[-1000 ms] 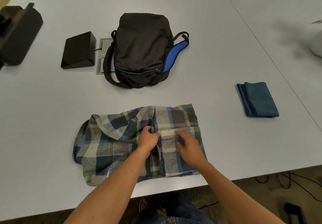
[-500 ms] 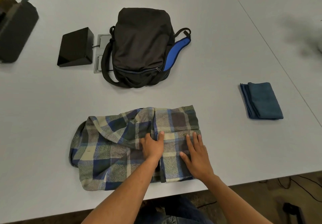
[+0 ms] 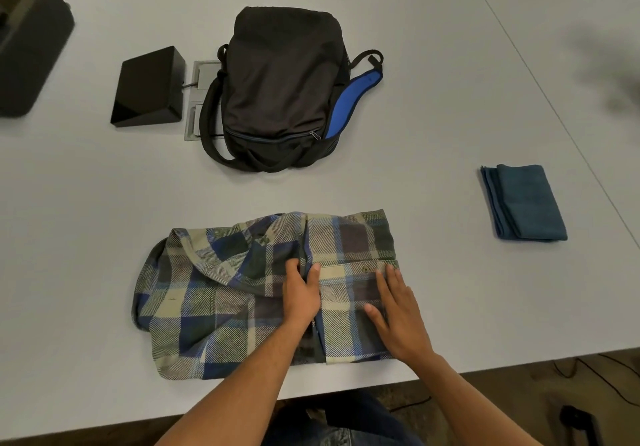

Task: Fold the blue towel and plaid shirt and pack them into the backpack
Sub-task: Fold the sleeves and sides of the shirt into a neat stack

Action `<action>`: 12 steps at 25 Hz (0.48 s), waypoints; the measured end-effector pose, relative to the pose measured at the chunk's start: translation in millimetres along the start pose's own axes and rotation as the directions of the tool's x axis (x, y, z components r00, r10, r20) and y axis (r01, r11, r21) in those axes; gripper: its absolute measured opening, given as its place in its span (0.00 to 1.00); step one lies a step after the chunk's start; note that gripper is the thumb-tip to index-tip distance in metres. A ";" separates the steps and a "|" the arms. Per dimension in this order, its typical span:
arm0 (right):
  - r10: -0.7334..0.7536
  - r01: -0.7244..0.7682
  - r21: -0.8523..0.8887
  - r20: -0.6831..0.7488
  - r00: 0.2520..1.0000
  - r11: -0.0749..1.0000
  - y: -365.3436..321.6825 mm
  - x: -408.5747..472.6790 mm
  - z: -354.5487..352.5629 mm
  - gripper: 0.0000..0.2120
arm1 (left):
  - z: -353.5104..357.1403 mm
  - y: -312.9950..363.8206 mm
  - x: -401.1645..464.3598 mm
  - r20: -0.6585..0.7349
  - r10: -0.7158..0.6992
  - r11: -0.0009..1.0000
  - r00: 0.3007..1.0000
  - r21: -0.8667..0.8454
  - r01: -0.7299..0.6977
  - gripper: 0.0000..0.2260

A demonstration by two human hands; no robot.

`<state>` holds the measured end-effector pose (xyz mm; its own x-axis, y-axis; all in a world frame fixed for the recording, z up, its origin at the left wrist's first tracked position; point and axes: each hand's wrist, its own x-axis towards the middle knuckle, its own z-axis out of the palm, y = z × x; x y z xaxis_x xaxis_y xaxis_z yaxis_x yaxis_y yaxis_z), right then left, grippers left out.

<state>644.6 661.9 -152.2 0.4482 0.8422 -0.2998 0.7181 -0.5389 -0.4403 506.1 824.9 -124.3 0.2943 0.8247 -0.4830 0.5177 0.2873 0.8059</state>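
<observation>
Plaid shirt (image 3: pixel 242 300) near table edge (image 3: pixel 346 385)

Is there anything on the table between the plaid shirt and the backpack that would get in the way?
Nothing visible: bare table lies between the plaid shirt and the backpack. The black box sits left of the backpack, and the blue towel lies off to the right.

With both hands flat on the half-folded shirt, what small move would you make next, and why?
Probably fold the bunched left part over the middle. The left hand and right hand press flat on the plaid shirt, whose right side lies neat, while its left side is rumpled and sticks out. The blue towel is already folded.
</observation>
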 end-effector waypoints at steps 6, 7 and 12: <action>0.007 -0.004 0.081 -0.035 0.999 0.997 9.3 2.0 -11.3 0.37 | -9.8 8.8 3.3 0.010 0.020 1.000 1.000 -0.019 -0.019 0.18; 0.006 -0.002 0.091 -0.042 0.999 0.996 9.7 2.7 -12.2 0.37 | -10.9 14.1 0.5 0.011 0.056 0.998 0.998 -0.014 -0.056 0.16; -0.035 0.060 0.169 -0.147 0.989 0.984 -1.0 7.0 -20.5 0.35 | -27.6 45.3 -10.9 0.046 0.255 0.967 0.966 -0.014 -0.254 0.21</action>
<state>657.9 668.7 -136.5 0.4965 0.8538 -0.1567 0.6430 -0.4830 -0.5944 504.1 842.3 -73.0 0.4532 0.8472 -0.2772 0.4148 0.0749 0.9068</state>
